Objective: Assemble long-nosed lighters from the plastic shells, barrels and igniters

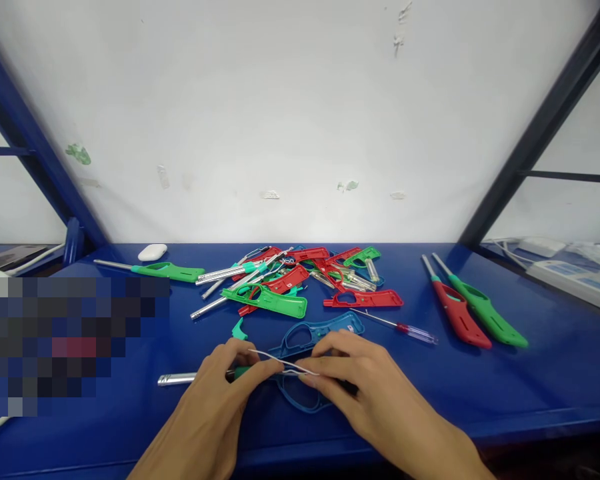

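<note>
My left hand is closed around the green collar of a silver lighter tube, which points left. Between my two hands runs a thin white wire. My right hand pinches its right end between thumb and fingers; a dark piece shows partly beneath these fingers. Under the hands lies a blue lighter shell half, partly covered. Just behind it is another blue shell half, its inner side up. A small teal trigger rests on the table beyond my left hand.
Behind my hands spreads a pile of red and green shell halves, metal tubes and clear tanks. A screwdriver lies right of it. Whole red and green lighters lie at right, another green lighter at left, near a white case.
</note>
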Motion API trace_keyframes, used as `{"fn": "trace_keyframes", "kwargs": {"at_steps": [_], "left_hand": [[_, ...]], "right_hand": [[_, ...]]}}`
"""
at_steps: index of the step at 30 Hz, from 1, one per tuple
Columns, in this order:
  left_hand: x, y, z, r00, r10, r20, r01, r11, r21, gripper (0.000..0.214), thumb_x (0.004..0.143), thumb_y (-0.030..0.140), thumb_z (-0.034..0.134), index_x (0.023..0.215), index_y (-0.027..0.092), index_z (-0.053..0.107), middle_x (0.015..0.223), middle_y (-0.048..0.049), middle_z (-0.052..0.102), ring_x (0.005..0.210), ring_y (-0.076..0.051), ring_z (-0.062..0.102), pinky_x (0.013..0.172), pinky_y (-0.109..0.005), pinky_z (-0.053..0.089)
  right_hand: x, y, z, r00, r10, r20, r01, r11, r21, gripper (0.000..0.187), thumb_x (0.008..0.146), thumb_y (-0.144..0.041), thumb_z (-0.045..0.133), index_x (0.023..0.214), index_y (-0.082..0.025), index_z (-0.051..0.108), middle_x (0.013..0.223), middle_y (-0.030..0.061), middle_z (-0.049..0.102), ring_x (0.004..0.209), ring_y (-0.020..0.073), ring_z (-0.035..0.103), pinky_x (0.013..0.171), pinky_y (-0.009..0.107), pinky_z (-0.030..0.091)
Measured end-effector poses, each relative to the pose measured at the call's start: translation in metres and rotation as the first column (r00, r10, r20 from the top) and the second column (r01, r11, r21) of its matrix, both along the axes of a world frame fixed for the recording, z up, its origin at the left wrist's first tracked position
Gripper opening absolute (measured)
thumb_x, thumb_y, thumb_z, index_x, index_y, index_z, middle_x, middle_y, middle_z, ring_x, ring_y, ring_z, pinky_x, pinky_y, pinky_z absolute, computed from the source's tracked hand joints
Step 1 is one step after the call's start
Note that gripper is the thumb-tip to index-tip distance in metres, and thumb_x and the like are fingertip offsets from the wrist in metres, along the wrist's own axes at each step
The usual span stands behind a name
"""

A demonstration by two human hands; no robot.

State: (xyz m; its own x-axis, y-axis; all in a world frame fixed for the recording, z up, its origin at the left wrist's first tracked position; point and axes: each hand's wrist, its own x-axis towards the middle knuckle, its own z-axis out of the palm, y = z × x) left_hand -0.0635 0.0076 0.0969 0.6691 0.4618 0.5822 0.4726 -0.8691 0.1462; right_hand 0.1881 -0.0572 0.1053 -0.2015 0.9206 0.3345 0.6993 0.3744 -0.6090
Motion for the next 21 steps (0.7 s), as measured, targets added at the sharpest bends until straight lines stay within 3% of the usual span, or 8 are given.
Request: {"fn": "trace_keyframes", "kwargs": {"at_steps": [11, 21], "left_hand": [[0.0059, 0.0028, -0.0034, 1.0, -0.005, 0.027, 0.005, 1.0, -0.009, 0.062, 0.086, -0.001, 0.042, 0.131, 0.032, 0.069, 0.118, -0.0039, 0.074, 0.097, -0.014, 0.082, 0.085, -0.02, 0.065], [0.003, 0.0005, -0.0049, 0.999, 0.01, 0.048, -0.007, 0.999, -0.049, 0.052, 0.092, -0.001, 0.041, 0.124, 0.028, 0.071, 0.113, -0.0049, 0.073, 0.093, -0.013, 0.081, 0.082, -0.02, 0.065]], "right_hand": [[-0.0002, -0.0002, 0.0011, 1.0, -0.002, -0.005, 0.002, 1.0, -0.009, 0.019, 0.108, -0.021, 0.069, 0.11, -0.033, 0.084, 0.11, -0.0026, 0.079, 0.097, 0.019, 0.073, 0.089, 0.032, 0.054], [-0.0009, -0.0006, 0.0037, 1.0, -0.001, -0.012, 0.001, 1.0, -0.015, 0.021, 0.108, -0.021, 0.069, 0.111, -0.034, 0.085, 0.107, -0.002, 0.079, 0.095, 0.0191, 0.073, 0.086, 0.032, 0.055]]}}
